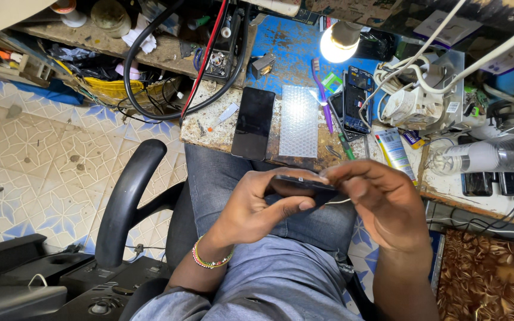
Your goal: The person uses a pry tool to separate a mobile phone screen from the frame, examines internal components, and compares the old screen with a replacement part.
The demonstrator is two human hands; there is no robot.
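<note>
Over my lap, my left hand grips a dark flat phone seen edge-on, thumb along its near side. My right hand closes on the same phone from the right, fingertips on its top edge. A beaded bracelet circles my left wrist. On the bench ahead lie a black phone screen, a sheet of bubble wrap and an opened blue phone frame.
A lit bulb glows over the blue bench top. A purple toothbrush, a glue tube, a clear bottle, white cables and a thick black cable crowd the bench. A black chair armrest stands left.
</note>
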